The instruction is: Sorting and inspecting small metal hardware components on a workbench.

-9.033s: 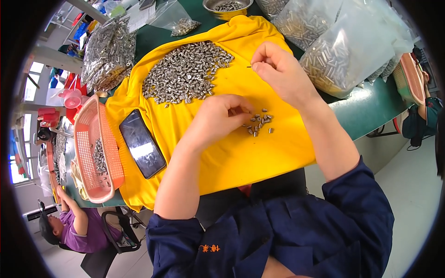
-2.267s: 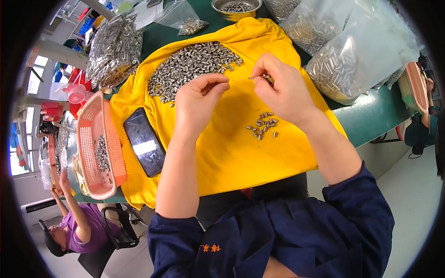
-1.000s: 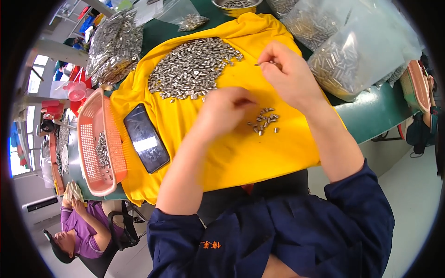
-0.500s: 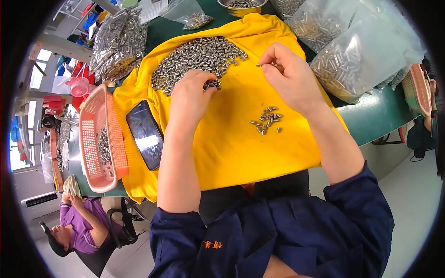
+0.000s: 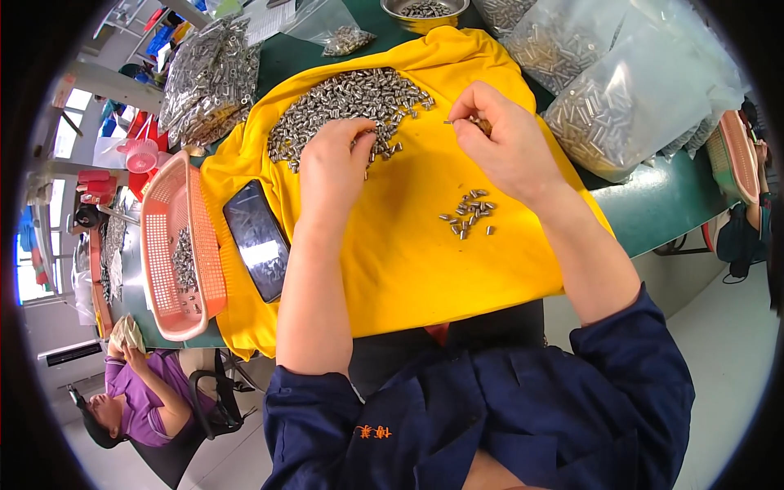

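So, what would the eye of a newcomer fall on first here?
Probably the bright yellow cloth in the middle, spread over the green table. Next, the large heap of small metal parts on its far left area, with the left hand at the heap's near edge and the right hand farther right.

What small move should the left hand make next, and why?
Perhaps the left hand should pinch a loose metal piece from the edge of the big heap: its fingertips are right there, while the right hand holds a thin piece.
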A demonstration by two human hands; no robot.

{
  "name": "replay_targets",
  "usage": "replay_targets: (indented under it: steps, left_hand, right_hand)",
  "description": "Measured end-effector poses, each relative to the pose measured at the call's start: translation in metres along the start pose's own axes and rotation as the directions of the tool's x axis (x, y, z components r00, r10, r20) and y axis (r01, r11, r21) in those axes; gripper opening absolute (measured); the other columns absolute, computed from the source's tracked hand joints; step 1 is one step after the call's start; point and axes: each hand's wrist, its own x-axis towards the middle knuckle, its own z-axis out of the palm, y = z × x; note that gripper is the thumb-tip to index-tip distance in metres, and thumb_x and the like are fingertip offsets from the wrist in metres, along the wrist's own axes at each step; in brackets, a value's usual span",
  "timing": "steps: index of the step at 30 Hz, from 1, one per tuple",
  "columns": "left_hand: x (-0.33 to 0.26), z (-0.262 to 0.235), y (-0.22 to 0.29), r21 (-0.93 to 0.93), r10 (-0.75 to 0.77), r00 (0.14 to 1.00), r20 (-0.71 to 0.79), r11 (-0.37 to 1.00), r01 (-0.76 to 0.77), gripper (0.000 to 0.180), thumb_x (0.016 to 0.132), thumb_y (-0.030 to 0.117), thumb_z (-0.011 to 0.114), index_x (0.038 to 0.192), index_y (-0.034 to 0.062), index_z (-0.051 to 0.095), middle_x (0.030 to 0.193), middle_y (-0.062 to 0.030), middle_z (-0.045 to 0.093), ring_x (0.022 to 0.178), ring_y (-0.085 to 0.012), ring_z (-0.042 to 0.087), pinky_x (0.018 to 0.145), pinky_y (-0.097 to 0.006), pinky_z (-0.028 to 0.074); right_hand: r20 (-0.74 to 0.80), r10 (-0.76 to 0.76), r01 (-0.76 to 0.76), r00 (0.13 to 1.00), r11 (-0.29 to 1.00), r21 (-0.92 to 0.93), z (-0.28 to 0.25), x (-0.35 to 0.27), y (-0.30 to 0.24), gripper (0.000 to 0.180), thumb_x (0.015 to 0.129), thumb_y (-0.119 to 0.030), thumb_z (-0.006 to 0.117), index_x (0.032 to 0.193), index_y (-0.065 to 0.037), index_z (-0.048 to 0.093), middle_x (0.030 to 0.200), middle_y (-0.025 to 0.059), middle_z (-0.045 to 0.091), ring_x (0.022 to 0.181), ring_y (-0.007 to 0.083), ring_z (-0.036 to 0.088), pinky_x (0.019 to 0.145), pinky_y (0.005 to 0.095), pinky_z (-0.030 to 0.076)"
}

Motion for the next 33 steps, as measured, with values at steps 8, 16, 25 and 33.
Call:
replay_targets:
  steps: [8, 16, 25, 33]
  left_hand:
    - [-0.004, 0.009, 0.017, -0.77, -0.3, 0.845, 0.443, 0.355, 0.53, 0.015, 0.083, 0.008, 0.053, 0.097, 0.0018, 0.056, 0.083, -0.0036, 0.058, 0.069, -0.0106, 0.056, 0.059, -0.02, 0.045]
    - [-0.013, 0.02, 0.025, -0.816, -0.191, 0.796, 0.575, -0.21, 0.539, 0.015, 0.083, 0.009, 0.054, 0.098, 0.0065, 0.056, 0.084, -0.0009, 0.056, 0.071, -0.01, 0.051, 0.063, -0.022, 0.044]
    - [-0.014, 0.019, 0.035, -0.818, -0.216, 0.794, 0.568, -0.26, 0.513, 0.014, 0.082, 0.008, 0.055, 0.095, 0.0043, 0.056, 0.082, -0.0034, 0.058, 0.074, -0.0125, 0.056, 0.068, -0.025, 0.049]
    - [-0.013, 0.016, 0.036, -0.851, -0.202, 0.827, 0.524, -0.084, 0.518, 0.012, 0.081, 0.002, 0.053, 0.092, -0.002, 0.056, 0.088, -0.0097, 0.059, 0.079, -0.0174, 0.059, 0.074, -0.028, 0.05]
  right_hand:
    - [0.109, 0.05, -0.064, 0.993, 0.99, 0.125, 0.001, -0.002, 0.0, 0.006, 0.076, -0.007, 0.049, 0.079, -0.002, 0.047, 0.064, 0.0004, 0.046, 0.055, 0.0065, 0.04, 0.05, 0.0213, 0.034]
    - [0.161, -0.001, -0.041, 0.987, 0.966, 0.256, 0.015, -0.007, 0.002, 0.008, 0.075, -0.008, 0.049, 0.078, -0.002, 0.047, 0.063, 0.0033, 0.049, 0.059, 0.0085, 0.045, 0.054, 0.0233, 0.038]
    - [0.138, 0.024, -0.061, 0.99, 0.96, 0.273, 0.011, -0.007, -0.004, 0.007, 0.076, -0.007, 0.048, 0.078, -0.001, 0.047, 0.066, 0.0051, 0.053, 0.06, 0.0109, 0.051, 0.055, 0.025, 0.041]
    - [0.079, -0.071, 0.071, 0.994, 0.997, 0.009, 0.006, -0.004, -0.004, 0.01, 0.073, -0.009, 0.05, 0.078, -0.001, 0.048, 0.066, 0.012, 0.055, 0.059, 0.0225, 0.055, 0.055, 0.0299, 0.042]
